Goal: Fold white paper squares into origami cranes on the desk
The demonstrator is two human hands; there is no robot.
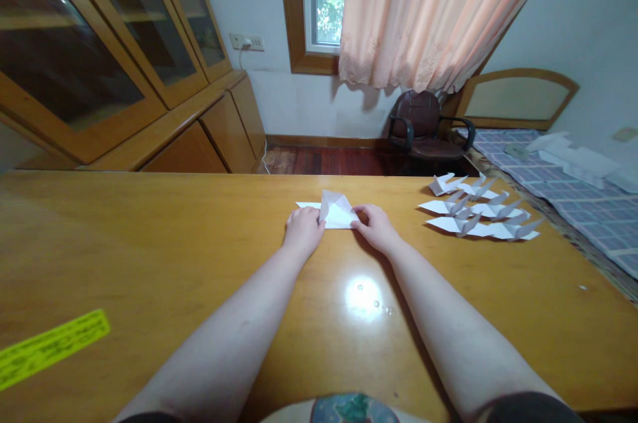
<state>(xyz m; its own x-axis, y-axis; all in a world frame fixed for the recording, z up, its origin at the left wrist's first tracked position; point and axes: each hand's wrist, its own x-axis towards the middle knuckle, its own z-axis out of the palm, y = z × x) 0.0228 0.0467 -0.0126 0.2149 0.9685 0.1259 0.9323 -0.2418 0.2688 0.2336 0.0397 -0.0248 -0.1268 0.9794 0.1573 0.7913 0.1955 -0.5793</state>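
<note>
A partly folded sheet of white paper [335,211] lies on the wooden table [149,243] straight ahead of me. My left hand [303,229] presses its left part, fingers curled down onto the paper. At the sheet's right edge, my right hand [376,227] pinches the fold. A raised flap of the paper stands between both hands.
Several finished white paper cranes [478,213] sit in rows on the table to the right. A yellow-green paper strip [50,346] lies near the front left. Beyond the table are a dark office chair [423,127], a wooden cabinet [124,64] and a bed [573,190].
</note>
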